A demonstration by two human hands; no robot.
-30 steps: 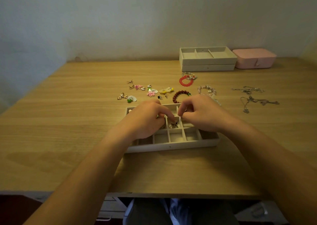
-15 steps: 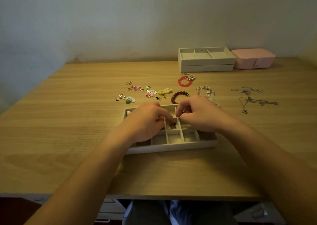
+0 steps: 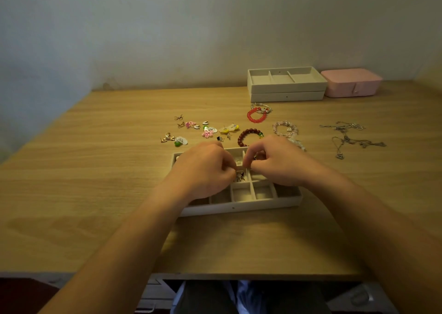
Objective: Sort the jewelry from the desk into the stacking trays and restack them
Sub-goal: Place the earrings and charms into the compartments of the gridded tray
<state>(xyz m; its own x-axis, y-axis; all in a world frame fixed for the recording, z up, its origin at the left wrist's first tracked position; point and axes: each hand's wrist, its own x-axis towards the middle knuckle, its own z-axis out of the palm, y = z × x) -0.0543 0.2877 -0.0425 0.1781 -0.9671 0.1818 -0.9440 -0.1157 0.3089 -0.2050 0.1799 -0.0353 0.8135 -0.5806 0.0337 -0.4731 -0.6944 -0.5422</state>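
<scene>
closest in, near the front edge of the wooden desk [image 3: 95,194]: a shallow cream tray [image 3: 239,207], cut into small square compartments. over its middle, left hand [image 3: 203,172] and right hand [image 3: 279,163], close together, knuckles up, fingers curled down toward the cells. at the left fingertips, a small silvery piece [image 3: 240,177] in a middle cell; cannot tell whether gripped or only touched. right thumb and forefinger drawn together just above a divider; cannot tell whether pinching anything. just behind the tray, a dark red bead bracelet [image 3: 250,130], partly hidden by the right hand. left of that, a scatter of small earrings [image 3: 208,132] in pink, yellow, green and gold. further back, a bright red bracelet [image 3: 249,117] and a pale pink bracelet [image 3: 289,129]. off to the right, tangled silver chains [image 3: 351,138]. at the far edge by the wall, a stack of 2 cream trays [image 3: 287,90], the top 1 with 3 open sections, and just beside it on the right a closed pink box [image 3: 351,84].
</scene>
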